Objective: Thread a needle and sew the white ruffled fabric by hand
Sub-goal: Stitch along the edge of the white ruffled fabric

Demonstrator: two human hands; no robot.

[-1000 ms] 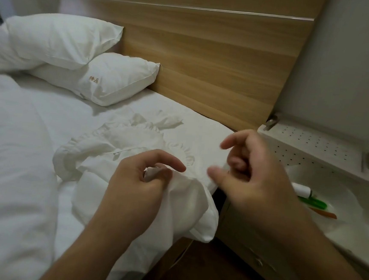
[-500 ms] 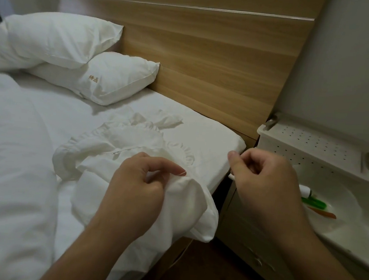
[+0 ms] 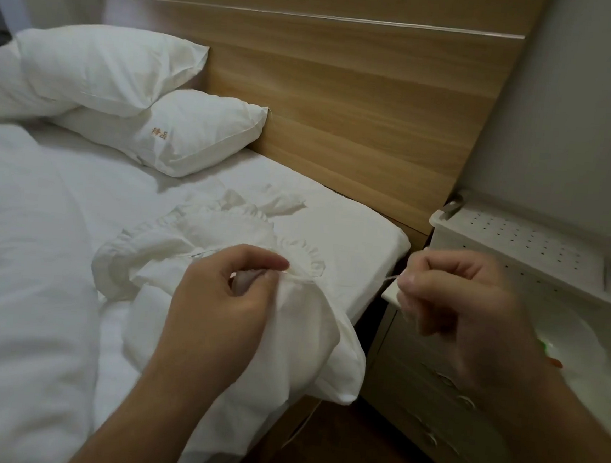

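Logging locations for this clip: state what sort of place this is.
Most likely a bedroom, perhaps a hotel room: a bed with white pillows, a wooden headboard, and a bedside cabinet.

The bed (image 3: 351, 235) carried two white pillows (image 3: 179, 139) against its wooden headboard (image 3: 344, 105), a duvet (image 3: 15, 280), and the ruffled fabric (image 3: 222, 231) near its edge.

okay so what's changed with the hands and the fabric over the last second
The right hand drew away to the right, off the fabric, its fingers closing from loosely open into a pinch on a thin white thread. The left hand kept pinching the white ruffled fabric in place. Pillows unchanged.
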